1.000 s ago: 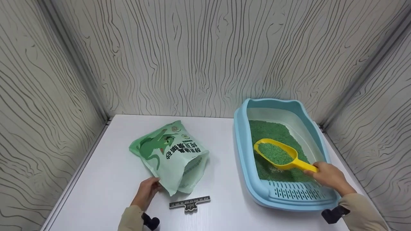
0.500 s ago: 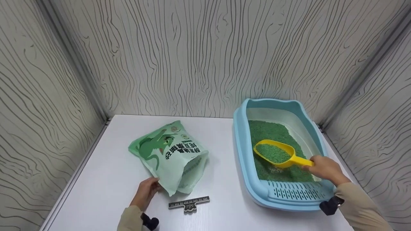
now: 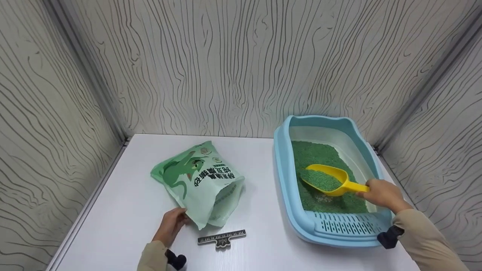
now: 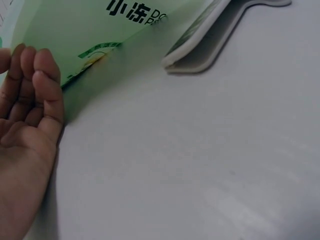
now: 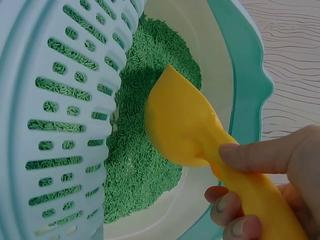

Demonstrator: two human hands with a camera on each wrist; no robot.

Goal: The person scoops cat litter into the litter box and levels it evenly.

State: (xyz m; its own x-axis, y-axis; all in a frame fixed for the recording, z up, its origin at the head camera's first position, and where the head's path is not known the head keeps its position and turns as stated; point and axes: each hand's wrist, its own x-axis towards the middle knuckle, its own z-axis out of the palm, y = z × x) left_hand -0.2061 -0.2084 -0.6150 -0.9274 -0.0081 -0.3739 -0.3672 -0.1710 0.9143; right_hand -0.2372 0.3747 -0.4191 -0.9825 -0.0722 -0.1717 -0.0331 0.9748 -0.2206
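Observation:
My right hand (image 3: 384, 194) grips the handle of a yellow litter scoop (image 5: 175, 120), thumb along its top and fingers curled beneath. Green pellet litter fills the scoop, which tips leftward over the light blue litter box (image 3: 282, 173); pellets reach its lowered lip. A bed of green litter (image 3: 316, 150) covers much of the box floor. At the left, my left hand (image 3: 171, 226) pinches the lower left edge of a pale green cat litter bag (image 3: 203, 188), its fingers bent at the edge in the left wrist view. The bag lies with its mouth gaping toward me.
A dark, piano-patterned bag clip (image 3: 222, 239) lies on the white table (image 3: 256, 210) in front of the bag. The box has a slotted front ledge (image 3: 348, 224). Wood-grain panels (image 3: 226, 67) enclose the back and sides.
My right hand first drew the scoop slightly left, then tilted it so its litter slid toward the far left lip. The left hand and the bag stay in place.

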